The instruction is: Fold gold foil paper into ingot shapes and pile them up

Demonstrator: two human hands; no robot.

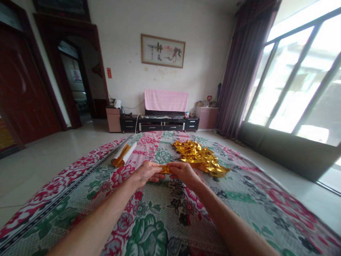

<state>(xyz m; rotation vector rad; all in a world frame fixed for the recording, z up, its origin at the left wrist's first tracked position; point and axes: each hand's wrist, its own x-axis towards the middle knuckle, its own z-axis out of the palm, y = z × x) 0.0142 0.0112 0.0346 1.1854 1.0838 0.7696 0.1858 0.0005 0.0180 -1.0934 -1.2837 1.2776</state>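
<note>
indoors, gold foil [198, 156] on floral cloth [149, 234]

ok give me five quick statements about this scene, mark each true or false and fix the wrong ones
1. The left hand and right hand hold the same shiny gold piece. True.
2. A gold pile lies on the floral cover. True.
3. The gold pile is left of both hands. False: it is to their right.
4. The framed picture hangs above the draped cloth. True.
5. The draped cloth is green. False: it is pink.
</note>
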